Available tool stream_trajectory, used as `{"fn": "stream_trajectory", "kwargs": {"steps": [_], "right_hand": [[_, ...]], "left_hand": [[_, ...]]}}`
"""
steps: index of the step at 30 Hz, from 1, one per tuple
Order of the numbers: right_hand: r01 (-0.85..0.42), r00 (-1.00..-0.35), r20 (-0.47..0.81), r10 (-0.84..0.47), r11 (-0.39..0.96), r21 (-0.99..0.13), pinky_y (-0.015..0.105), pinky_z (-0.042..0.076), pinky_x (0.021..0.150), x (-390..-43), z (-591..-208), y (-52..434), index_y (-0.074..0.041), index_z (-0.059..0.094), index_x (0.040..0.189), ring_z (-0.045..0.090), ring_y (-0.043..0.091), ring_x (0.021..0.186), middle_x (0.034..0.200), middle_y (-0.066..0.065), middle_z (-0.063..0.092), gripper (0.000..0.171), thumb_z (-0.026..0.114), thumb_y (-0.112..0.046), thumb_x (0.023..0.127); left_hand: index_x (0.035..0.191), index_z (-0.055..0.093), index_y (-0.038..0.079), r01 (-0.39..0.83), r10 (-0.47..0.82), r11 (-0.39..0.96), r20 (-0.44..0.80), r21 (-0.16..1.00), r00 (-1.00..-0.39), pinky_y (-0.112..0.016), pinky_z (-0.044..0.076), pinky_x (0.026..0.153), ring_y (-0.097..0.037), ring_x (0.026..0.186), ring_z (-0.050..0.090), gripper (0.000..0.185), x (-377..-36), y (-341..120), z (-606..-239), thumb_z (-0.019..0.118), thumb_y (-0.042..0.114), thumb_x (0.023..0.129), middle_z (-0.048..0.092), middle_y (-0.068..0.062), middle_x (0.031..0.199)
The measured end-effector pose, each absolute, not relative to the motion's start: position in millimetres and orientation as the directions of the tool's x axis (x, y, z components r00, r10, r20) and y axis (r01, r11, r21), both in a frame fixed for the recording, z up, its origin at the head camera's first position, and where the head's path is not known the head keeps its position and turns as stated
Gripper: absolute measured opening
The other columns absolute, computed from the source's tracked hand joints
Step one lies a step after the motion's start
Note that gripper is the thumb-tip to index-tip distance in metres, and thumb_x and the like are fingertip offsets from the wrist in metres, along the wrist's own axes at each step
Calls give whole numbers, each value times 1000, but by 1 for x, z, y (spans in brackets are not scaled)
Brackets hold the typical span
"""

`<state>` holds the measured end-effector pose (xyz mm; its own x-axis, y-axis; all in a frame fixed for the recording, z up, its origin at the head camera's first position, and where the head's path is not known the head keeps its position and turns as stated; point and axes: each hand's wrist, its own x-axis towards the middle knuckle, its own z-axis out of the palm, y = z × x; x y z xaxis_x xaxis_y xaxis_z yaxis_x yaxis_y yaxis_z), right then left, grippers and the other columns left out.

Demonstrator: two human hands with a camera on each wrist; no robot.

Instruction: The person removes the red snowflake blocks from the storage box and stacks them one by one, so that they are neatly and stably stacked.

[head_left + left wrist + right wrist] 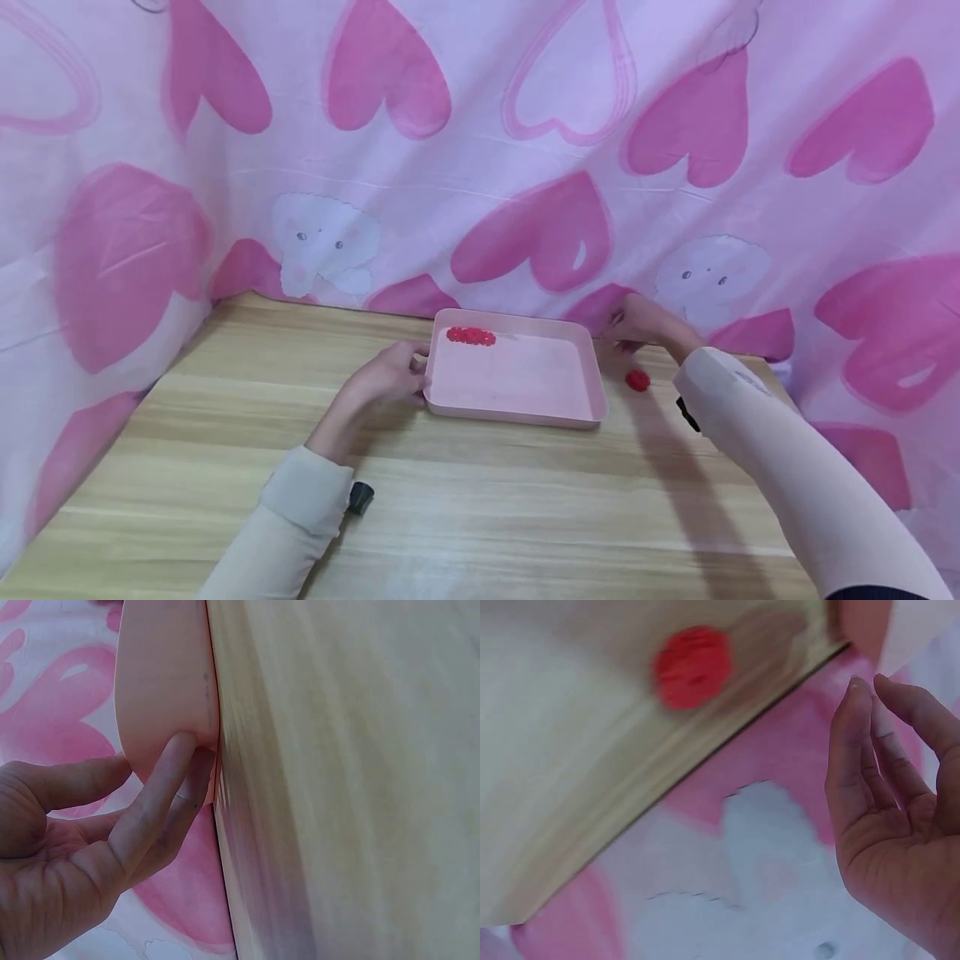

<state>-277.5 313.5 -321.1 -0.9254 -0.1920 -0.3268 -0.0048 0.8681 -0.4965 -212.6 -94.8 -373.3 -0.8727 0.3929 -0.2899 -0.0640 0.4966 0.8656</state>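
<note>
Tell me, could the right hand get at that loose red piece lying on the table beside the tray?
Probably yes: the right hand is open and holds nothing, and the red piece lies just below it on bare table, apart from the tray.

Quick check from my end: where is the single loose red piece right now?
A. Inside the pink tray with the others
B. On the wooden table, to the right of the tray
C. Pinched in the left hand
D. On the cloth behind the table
B. The lone red piece lies on the bare wooden table just right of the pink tray, apart from the red cluster inside it; neither hand holds it.
</note>
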Motion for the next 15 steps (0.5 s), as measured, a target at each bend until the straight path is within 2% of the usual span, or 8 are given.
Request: {"fn": "stream_trajectory", "kwargs": {"steps": [3, 7, 15], "right_hand": [[-15, -928, -320, -193, 876, -483, 38, 69, 76, -283, -318, 292, 5, 71, 100, 66, 22, 73, 83, 12, 65, 12, 71, -7, 98], [-5, -921, -343, -183, 887, -461, 36, 68, 82, -292, -317, 264, 4, 74, 119, 68, 21, 81, 100, 14, 73, 26, 73, -12, 99], [-52, -907, -347, -237, 883, -467, 38, 70, 84, -305, -321, 212, 3, 76, 120, 78, 28, 88, 113, 21, 77, 25, 75, -9, 98]], "left_hand": [[157, 40, -11, -69, 390, 502, -297, 862, -872, -39, 70, 87, -29, 102, 74, 57, -214, -95, -374, 55, -10, 102, 67, -31, 127], [158, 40, -10, -80, 386, 504, -308, 860, -870, -40, 70, 88, -28, 103, 74, 56, -215, -95, -374, 55, -8, 103, 67, -31, 128], [159, 41, -7, -121, 362, 501, -335, 857, -870, -38, 70, 87, -27, 103, 72, 57, -217, -92, -374, 56, -7, 104, 66, -28, 127]]}}
